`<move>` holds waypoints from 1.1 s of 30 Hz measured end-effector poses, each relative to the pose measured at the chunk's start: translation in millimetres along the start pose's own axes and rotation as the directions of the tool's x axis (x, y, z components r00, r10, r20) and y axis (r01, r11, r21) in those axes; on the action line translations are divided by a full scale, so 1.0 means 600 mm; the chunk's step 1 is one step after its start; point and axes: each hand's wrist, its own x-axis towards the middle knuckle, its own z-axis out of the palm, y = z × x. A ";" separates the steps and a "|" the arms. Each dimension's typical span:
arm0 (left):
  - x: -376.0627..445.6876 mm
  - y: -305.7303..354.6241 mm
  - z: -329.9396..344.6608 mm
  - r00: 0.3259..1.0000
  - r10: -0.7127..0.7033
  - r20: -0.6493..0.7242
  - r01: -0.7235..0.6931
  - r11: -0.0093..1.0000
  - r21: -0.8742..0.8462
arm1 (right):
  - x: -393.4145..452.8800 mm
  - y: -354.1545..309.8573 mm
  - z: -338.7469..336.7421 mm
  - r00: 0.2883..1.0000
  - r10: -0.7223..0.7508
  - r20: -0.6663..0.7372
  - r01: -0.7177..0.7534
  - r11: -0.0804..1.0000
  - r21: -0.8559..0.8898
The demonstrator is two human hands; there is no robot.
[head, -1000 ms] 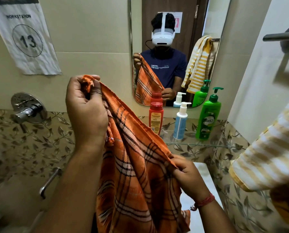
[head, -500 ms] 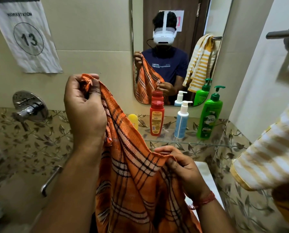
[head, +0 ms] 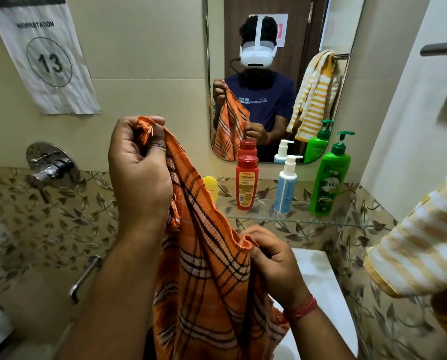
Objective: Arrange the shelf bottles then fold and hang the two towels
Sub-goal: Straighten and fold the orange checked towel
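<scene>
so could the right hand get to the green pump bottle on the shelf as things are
Probably not right away. The right hand is pinching an edge of the orange towel, so it is busy. Otherwise the path looks free: the green pump bottle stands at the right end of the glass shelf, above and beyond that hand, nothing between.

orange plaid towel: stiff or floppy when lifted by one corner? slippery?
Likely floppy: the orange plaid cotton towel sags in folds between the left hand and right hand. Probably light, since pinches hold it. The coarse weave and frayed edge suggest it is not slippery.
</scene>
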 end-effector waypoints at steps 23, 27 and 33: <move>-0.011 -0.002 0.014 0.999 -0.028 0.019 0.028 1.000 -0.009 | 0.002 0.025 0.019 0.969 0.133 0.208 -0.085 0.971 -0.225; -0.010 -0.001 0.011 1.000 -0.022 0.019 0.022 1.000 0.003 | -0.002 0.048 0.022 0.949 0.212 0.235 -0.142 0.948 -0.283; -0.005 -0.002 0.005 1.000 -0.010 0.009 0.010 1.000 0.004 | -0.018 0.082 0.021 0.931 0.267 0.248 -0.190 0.936 -0.295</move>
